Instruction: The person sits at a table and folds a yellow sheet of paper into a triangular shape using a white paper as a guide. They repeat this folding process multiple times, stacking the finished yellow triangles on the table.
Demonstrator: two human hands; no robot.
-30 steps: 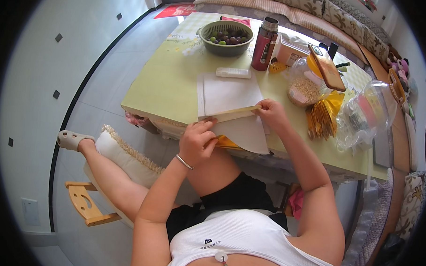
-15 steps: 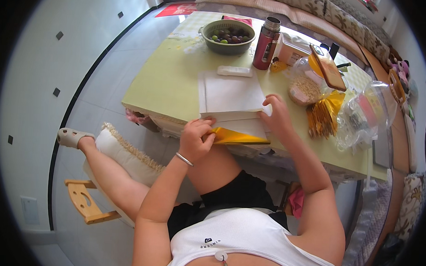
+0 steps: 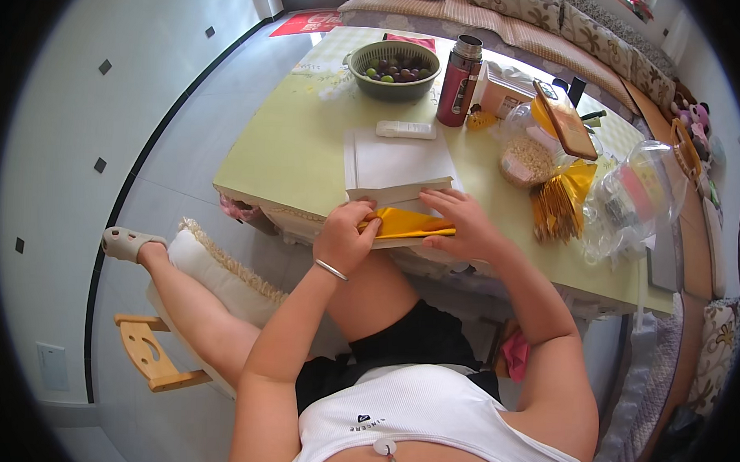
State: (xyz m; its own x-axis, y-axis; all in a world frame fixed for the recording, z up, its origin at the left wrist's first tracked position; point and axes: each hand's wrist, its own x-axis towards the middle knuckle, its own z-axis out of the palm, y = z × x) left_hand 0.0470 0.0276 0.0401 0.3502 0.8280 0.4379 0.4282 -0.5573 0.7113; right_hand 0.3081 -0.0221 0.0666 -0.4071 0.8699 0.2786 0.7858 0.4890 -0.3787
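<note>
A gold foil piece (image 3: 407, 223), folded or flattened, lies at the table's near edge between my hands. My left hand (image 3: 345, 234) is closed on its left end, with the thumb on top. My right hand (image 3: 460, 222) spreads over the foil's right end, its fingers stretched out on the fold of white paper and its thumb apart below. Beneath and behind the foil lies white paper (image 3: 393, 162), its near part raised in a fold. On its far edge rests a small white oblong case (image 3: 406, 130).
To the right stand a stack of gold packets (image 3: 560, 205), a clear jar of pale grains (image 3: 527, 157), a propped phone (image 3: 565, 120) and a clear plastic bag (image 3: 640, 196). At the back are a bowl of grapes (image 3: 393, 81), a red flask (image 3: 459, 81) and a tissue box (image 3: 505, 89).
My right hand has moved left and down from the paper's right edge onto the foil's right end. The paper's near edge is now lifted into a fold. My left hand still holds the foil.
</note>
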